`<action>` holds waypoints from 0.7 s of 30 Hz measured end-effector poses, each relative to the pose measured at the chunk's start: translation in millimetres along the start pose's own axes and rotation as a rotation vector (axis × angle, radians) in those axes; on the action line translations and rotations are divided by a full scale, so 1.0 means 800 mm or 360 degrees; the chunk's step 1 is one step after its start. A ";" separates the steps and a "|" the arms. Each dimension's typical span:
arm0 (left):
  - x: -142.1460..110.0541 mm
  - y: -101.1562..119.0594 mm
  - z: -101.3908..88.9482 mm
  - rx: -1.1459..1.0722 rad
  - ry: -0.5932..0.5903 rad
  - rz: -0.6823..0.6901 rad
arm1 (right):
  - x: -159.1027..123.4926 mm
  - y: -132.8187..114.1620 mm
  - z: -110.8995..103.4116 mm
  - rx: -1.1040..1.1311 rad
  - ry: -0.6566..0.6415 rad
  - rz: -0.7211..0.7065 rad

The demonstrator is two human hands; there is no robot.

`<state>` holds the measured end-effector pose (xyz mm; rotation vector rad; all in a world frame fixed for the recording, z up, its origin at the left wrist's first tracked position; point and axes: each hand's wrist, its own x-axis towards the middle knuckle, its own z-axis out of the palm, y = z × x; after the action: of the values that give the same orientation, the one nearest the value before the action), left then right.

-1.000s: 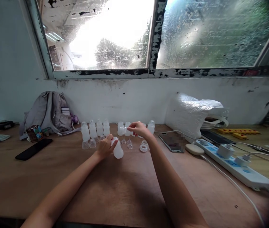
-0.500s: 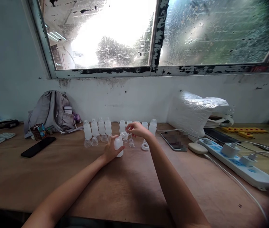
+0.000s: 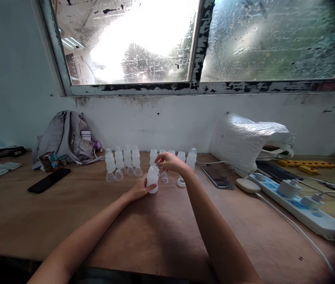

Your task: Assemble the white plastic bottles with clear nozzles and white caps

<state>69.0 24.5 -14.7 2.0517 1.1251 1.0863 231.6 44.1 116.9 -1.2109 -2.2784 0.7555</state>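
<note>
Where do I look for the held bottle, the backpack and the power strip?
Held bottle (image 3: 152, 180): head view, on its body.
Backpack (image 3: 58, 138): head view, on its main fabric.
Power strip (image 3: 297, 205): head view, on its top face.

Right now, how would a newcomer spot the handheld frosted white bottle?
On the brown wooden table, look in front of the standing frosted white bottles. The bare left hand wraps a rounded frosted white plastic bottle. Unlike its neighbours, it is held in a grip, nearest the person.

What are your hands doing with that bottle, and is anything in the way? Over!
Left hand gripping frosted bottle. Right hand at bottle's top, hold unclear. Clear pieces, standing bottles close behind; neither blocks the bottle.
</note>
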 end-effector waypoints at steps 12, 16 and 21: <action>-0.005 0.011 -0.007 0.0166 0.0234 0.0071 | 0.002 0.006 -0.006 0.0041 0.0053 -0.0102; -0.006 0.013 -0.007 0.0218 0.0253 0.0046 | 0.002 0.007 -0.006 0.0041 0.0031 -0.0108; -0.007 0.018 -0.008 0.0236 0.0300 0.0060 | 0.002 0.006 -0.004 0.0005 0.0045 -0.0101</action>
<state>67.5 13.0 -2.5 2.1256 1.2989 1.2704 235.8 48.4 116.4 -1.1352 -2.2802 0.7143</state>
